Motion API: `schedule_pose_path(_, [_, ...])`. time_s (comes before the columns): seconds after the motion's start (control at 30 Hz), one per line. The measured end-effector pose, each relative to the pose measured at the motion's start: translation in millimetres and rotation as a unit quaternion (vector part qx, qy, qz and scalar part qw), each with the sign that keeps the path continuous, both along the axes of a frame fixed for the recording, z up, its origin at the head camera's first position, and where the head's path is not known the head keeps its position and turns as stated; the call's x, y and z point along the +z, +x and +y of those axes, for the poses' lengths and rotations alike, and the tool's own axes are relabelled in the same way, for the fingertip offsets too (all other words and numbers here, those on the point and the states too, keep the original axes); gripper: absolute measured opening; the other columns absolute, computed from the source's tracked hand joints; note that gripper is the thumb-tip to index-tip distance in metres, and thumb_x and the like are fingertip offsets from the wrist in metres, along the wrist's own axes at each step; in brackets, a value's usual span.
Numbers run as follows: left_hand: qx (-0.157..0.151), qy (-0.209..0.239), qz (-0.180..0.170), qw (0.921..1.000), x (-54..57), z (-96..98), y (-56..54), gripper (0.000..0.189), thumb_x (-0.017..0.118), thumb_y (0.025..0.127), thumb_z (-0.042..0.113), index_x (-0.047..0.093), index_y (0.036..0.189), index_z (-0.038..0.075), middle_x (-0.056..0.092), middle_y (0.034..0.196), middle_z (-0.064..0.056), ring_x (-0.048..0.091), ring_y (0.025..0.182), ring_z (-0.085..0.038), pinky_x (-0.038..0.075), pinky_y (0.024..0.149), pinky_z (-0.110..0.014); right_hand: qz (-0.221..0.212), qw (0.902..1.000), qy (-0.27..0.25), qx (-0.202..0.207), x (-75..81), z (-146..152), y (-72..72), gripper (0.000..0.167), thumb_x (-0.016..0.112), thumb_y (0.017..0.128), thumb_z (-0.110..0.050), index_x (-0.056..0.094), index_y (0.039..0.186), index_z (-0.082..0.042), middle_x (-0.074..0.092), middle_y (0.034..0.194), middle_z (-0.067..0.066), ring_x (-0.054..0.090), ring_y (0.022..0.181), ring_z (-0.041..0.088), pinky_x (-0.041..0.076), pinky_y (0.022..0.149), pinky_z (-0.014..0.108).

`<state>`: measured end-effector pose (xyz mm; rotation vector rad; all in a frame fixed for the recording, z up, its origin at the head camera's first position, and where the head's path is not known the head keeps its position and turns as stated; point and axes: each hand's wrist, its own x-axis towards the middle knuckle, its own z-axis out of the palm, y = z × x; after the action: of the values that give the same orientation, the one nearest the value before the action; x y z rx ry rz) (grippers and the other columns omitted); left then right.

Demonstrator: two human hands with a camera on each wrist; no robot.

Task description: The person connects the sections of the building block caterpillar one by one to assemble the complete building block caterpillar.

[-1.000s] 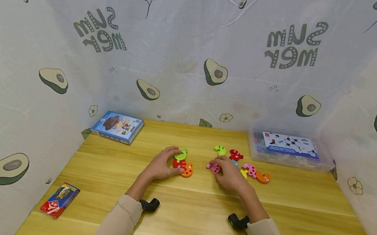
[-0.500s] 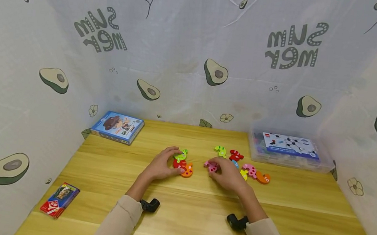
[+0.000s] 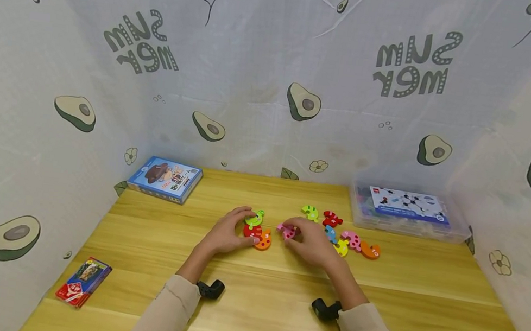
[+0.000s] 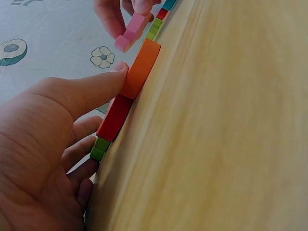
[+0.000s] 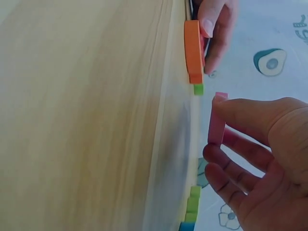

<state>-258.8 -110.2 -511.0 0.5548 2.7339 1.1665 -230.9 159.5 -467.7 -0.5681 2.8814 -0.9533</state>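
Observation:
My left hand [image 3: 225, 236] holds a short run of joined wooden puzzle pieces on the table, fingers behind the green head piece [image 3: 255, 219] with a face and thumb on the orange spotted piece [image 4: 142, 67]. Between these two sits a red piece [image 4: 114, 115] with a number on it. A pink spotted puzzle piece [image 5: 217, 120] is pinched between the thumb and fingers of my right hand [image 3: 313, 242]. In both wrist views it is raised above the tabletop. A gap separates it from the orange piece.
Several loose puzzle pieces lie beyond and right of my right hand, among them a blue one [image 3: 330, 234], a yellow one [image 3: 342, 248] and an orange one [image 3: 370, 250]. A clear plastic case [image 3: 408, 212], a blue box [image 3: 165, 179] and a small card pack [image 3: 84, 282] rest near the table's edges.
My right hand has moved left with the pink puzzle piece, closer to the joined pieces, uncovering more of the blue and yellow ones. The left hand has stayed in place.

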Motion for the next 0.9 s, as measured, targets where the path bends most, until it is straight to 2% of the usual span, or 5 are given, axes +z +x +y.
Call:
schedule_pose_path(0.27, [-0.001, 0.003, -0.003, 1.0, 1.7, -1.6, 3.2, 0.069, 0.079, 0.086, 0.045, 0.056, 0.147, 0.022, 0.039, 0.164, -0.002, 0.033, 0.153, -0.035, 0.028, 0.122, -0.063, -0.005, 0.9998, -0.008, 0.016, -2.9, -16, -3.3, 0.036, 0.075, 0.095, -0.017, 0.068, 0.13, -0.013, 0.068, 0.133, 0.006, 0.065, 0.11, 0.022, 0.055, 0.1, 0.046])
schedule_pose_path(0.77, [-0.008, 0.004, 0.002, 1.0, 1.0, -1.9, -0.2, 0.07, 0.079, 0.087, 0.045, 0.055, 0.148, 0.023, 0.038, 0.165, -0.002, 0.033, 0.154, -0.035, 0.029, 0.122, -0.062, -0.014, 0.9992, 0.004, 0.037, -2.4, -33, -10.4, 0.037, 0.074, 0.095, -0.015, 0.067, 0.131, -0.01, 0.064, 0.14, 0.009, 0.058, 0.133, 0.03, 0.047, 0.114, 0.05])
schedule_pose_path(0.9, [-0.009, 0.002, 0.0, 1.0, 1.3, -2.5, -1.1, 0.071, 0.079, 0.087, 0.047, 0.055, 0.149, 0.023, 0.037, 0.165, -0.001, 0.032, 0.154, -0.034, 0.029, 0.122, -0.062, -0.016, 0.9991, 0.013, 0.038, -0.9, -35, -12.0, 0.036, 0.075, 0.095, -0.012, 0.068, 0.13, -0.009, 0.065, 0.14, 0.01, 0.058, 0.133, 0.03, 0.047, 0.113, 0.05])
